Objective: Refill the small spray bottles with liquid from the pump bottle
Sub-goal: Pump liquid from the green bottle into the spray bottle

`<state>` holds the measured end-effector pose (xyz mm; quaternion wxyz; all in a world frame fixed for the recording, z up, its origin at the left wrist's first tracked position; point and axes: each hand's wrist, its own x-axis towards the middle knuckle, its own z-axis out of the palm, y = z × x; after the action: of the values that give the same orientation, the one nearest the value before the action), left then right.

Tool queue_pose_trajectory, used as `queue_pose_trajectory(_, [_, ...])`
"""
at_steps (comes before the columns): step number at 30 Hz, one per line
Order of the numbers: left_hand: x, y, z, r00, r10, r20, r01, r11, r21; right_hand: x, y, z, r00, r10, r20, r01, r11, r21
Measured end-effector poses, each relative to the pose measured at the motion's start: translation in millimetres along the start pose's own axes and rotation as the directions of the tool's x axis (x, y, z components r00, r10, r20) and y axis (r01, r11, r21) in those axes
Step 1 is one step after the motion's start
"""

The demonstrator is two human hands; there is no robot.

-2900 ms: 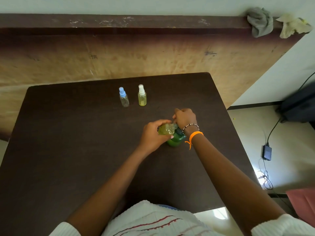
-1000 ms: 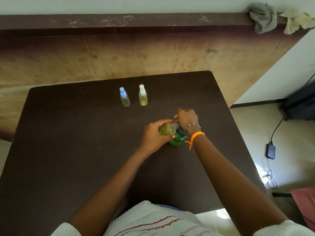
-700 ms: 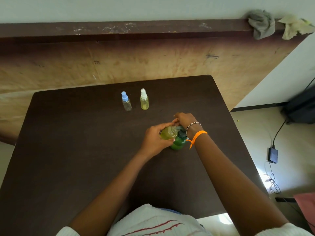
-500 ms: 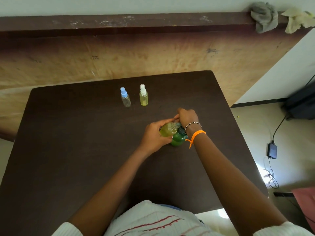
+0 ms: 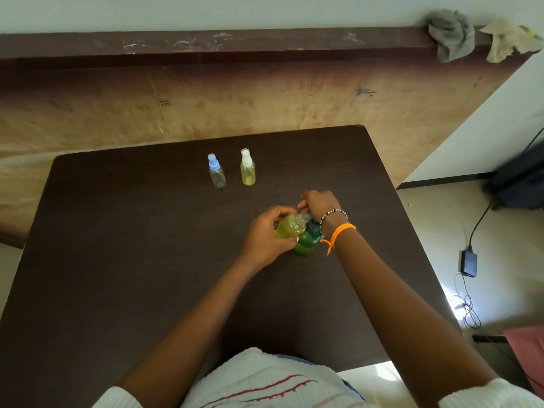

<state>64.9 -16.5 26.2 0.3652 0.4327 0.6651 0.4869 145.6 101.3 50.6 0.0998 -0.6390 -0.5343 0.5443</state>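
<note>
Green and squat, the pump bottle [image 5: 306,243] is standing on the dark table [image 5: 117,260], just right of centre, so that its spout can feed a small bottle brought up to it. The left hand [image 5: 265,235] is tilting an uncapped spray bottle [image 5: 290,227], already yellow-green with liquid, its neck meeting the nozzle; the fingers [image 5: 282,209] are curling snugly round its body, clamped on it. The right hand [image 5: 319,204] is bearing down over the pump head, fingers bunched together, though whether they are gripping or merely pressing is hard to tell from above. At about eleven o'clock from the hands, well apart, a clear blue-capped bottle [image 5: 216,172] and a yellow white-capped bottle [image 5: 248,169] are waiting upright side by side, out of the working space.
</note>
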Motion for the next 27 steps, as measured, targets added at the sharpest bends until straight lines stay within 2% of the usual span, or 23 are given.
queue_pose_trajectory(2, [0.2,-0.7,0.4,1.000,-0.002,-0.007,0.002,1.000,0.014,-3.9,3.8,1.6,0.995,-0.032,-0.093,0.028,0.999,-0.044])
queue_pose_trajectory(4, [0.1,-0.5,0.6,1.000,0.000,-0.005,0.000,1.000,0.016,-5.5,6.4,1.7,0.991,-0.054,-0.119,0.046,0.997,-0.067])
queue_pose_trajectory(9, [-1.0,-0.2,0.1,1.000,0.011,-0.020,-0.010,0.999,0.037,-2.3,2.8,-0.6,0.995,-0.051,-0.088,0.045,0.997,-0.066])
queue_pose_trajectory(13, [-0.4,0.4,0.1,0.999,0.038,-0.039,-0.037,0.998,0.045,2.0,-0.6,-0.8,0.999,-0.017,0.028,0.018,0.999,-0.045])
queue_pose_trajectory(15, [0.0,0.6,0.3,0.999,0.036,-0.041,-0.034,0.998,0.046,2.9,0.9,-1.0,0.999,-0.019,0.042,0.020,0.999,-0.028])
queue_pose_trajectory(21, [0.0,-1.1,0.7,0.998,0.024,-0.053,-0.022,0.999,0.040,-1.6,6.1,-0.1,0.990,-0.058,-0.126,0.056,0.998,-0.020])
queue_pose_trajectory(27, [-0.3,-1.3,-0.6,0.999,0.018,-0.046,-0.017,0.999,0.033,0.8,5.8,0.7,0.994,-0.038,-0.105,0.038,0.999,0.000])
